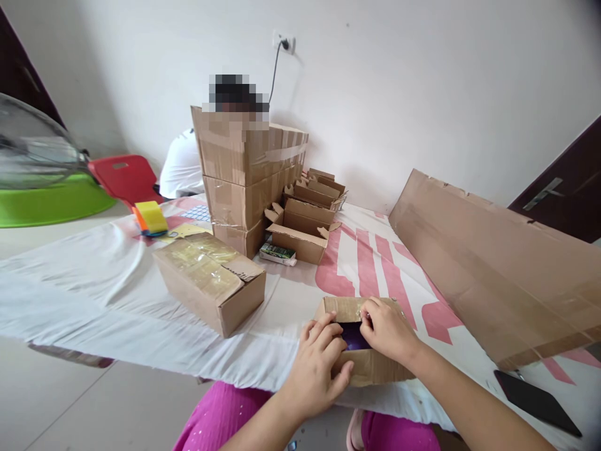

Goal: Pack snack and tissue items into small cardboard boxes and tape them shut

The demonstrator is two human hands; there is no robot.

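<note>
A small cardboard box (370, 369) lies at the table's front edge, its top partly open with something dark purple (354, 337) showing inside. My left hand (322, 354) rests on the box's left side, fingers spread over the edge of the opening. At the opening's far right, my right hand (387, 326) has its fingers curled and pinched at the flap; what lies between the fingertips is hidden. To the left stands a larger cardboard box (209, 275), closed and covered with shiny tape.
Behind are stacked cardboard boxes (225, 188), open boxes (300, 235) and a small green-and-white carton (278, 253). A large cardboard sheet (488, 263) leans at right, near a black phone (538, 401). Sticky-note pads (151, 218) lie left; a person in a white shirt (183, 166) sits behind the stack.
</note>
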